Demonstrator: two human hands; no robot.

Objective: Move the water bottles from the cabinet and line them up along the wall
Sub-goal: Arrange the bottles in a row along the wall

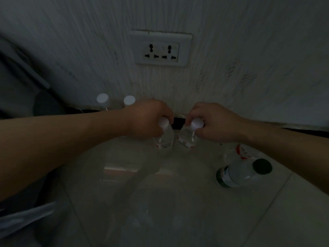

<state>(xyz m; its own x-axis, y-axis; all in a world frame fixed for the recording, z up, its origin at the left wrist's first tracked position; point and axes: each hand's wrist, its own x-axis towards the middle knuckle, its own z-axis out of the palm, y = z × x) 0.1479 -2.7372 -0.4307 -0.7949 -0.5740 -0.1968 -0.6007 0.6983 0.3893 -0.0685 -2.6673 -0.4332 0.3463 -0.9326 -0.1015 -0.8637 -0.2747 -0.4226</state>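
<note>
My left hand grips the neck of a clear white-capped water bottle just under its cap. My right hand grips a second white-capped bottle the same way. Both bottles are upright, side by side, close to the wall's dark skirting. Behind my left forearm two more white-capped bottles stand against the wall. The scene is dim and slightly blurred.
A green-capped bottle stands on the pale tiled floor at the right, with another red-labelled bottle behind it, partly under my right forearm. A double wall socket sits above the hands. A dark object fills the left corner.
</note>
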